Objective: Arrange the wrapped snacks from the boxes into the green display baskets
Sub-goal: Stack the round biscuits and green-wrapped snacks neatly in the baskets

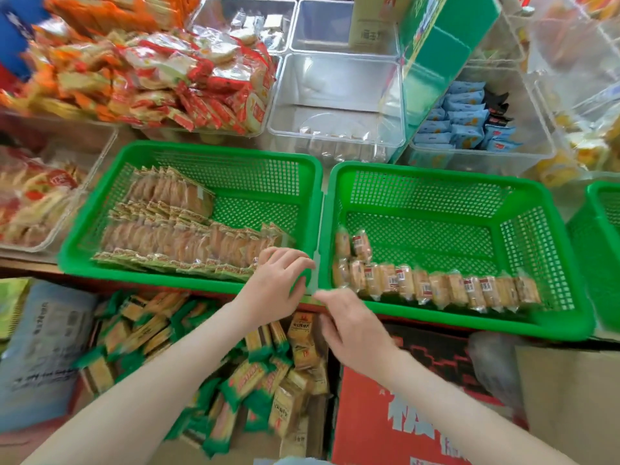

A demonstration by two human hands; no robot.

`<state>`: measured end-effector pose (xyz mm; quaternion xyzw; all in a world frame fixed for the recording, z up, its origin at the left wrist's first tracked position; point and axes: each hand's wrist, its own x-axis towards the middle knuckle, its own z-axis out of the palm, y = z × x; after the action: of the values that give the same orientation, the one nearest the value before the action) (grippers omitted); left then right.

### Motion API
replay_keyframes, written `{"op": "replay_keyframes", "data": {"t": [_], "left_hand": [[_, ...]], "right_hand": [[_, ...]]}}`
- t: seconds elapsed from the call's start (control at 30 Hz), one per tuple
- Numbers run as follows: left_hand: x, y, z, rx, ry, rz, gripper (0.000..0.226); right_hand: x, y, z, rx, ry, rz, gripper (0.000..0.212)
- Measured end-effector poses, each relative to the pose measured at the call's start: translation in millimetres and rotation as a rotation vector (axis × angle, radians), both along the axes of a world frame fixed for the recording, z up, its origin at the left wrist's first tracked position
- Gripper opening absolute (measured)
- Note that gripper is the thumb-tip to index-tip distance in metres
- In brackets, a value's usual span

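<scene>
Bright, even light; motion blur throughout, wide-angle bending at edges.

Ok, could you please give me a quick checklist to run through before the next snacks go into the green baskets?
1. Room in the left basket: ok, the back right of its floor is bare.
2. Room in the right basket: ok, its wrapped snacks fill only a front row, with two packets behind.
3. Supply: ok, green-wrapped snacks lie heaped below the baskets.
4. The left hand is free: cannot tell, its fingers lie over the left basket's near corner.
5. The right hand is free: cannot tell, its fingertips are blurred at the rim.
</scene>
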<state>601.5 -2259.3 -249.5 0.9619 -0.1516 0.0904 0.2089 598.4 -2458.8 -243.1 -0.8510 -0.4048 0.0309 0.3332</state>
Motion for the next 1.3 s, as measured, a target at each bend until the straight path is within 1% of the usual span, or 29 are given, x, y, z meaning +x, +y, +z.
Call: {"op": "replay_keyframes", "data": {"t": [0.03,0.07,0.1,0.17,0.2,0.23,0.3,0.4,0.5,0.6,0.67,0.73,0.83,0.87,0.93,1.03,1.17,1.2,1.3], "left_hand": [[-12,8,-4,-0.013,0.014,-0.006,0.026],[-23,15,-8,-0.022,0.036,-0.015,0.027],[-33,22,-12,-0.028,0.057,-0.022,0.03],[-49,35,-19,-0.032,0.066,-0.03,0.036],[-54,41,-21,-0.032,0.056,-0.038,0.037],[-59,46,-23,-0.029,0.043,-0.051,0.038],[-69,55,-28,-0.01,0.021,-0.083,0.041],[-88,67,-39,0.048,0.026,-0.163,0.044],[-107,80,-52,0.087,0.038,-0.281,0.042],[-120,88,-62,0.106,0.114,-0.328,0.03],[-125,90,-63,0.121,0.261,-0.317,0.029],[-127,89,-64,0.106,0.478,-0.278,0.035],[-124,79,-69,0.101,0.762,-0.243,0.053],[-124,74,-71,0.094,0.839,-0.236,0.057],[-122,66,-77,0.055,0.928,-0.227,0.062],[-121,51,-83,-0.013,0.965,-0.217,0.064],[-117,34,-87,-0.037,0.849,-0.13,0.065],[-116,33,-87,-0.013,0.825,-0.108,0.062],[-114,36,-91,0.058,0.831,-0.068,0.065]], "right_hand": [[-18,3,-14,-0.041,-0.001,0.07,0.03],[-34,5,-32,-0.123,-0.004,0.144,0.031],[-49,7,-50,-0.237,0.0,0.22,0.038],[-72,11,-82,-0.472,0.002,0.42,0.066],[-78,13,-95,-0.565,0.02,0.5,0.075],[-83,17,-103,-0.634,0.026,0.554,0.075],[-89,26,-111,-0.733,0.02,0.599,0.068],[-94,42,-117,-0.852,-0.036,0.57,0.066],[-94,54,-118,-0.918,-0.05,0.545,0.063],[-94,58,-117,-0.911,-0.066,0.532,0.058],[-93,58,-113,-0.927,-0.054,0.526,0.059],[-91,57,-108,-0.908,0.0,0.48,0.06],[-89,53,-103,-0.823,0.085,0.41,0.059],[-89,51,-102,-0.802,0.12,0.398,0.058],[-87,46,-103,-0.732,0.171,0.362,0.056],[-82,41,-104,-0.526,0.197,0.236,0.053],[-78,44,-101,-0.398,0.286,0.06,0.057],[-79,46,-102,-0.376,0.34,0.026,0.059],[-78,50,-108,-0.332,0.634,-0.084,0.076]]}}
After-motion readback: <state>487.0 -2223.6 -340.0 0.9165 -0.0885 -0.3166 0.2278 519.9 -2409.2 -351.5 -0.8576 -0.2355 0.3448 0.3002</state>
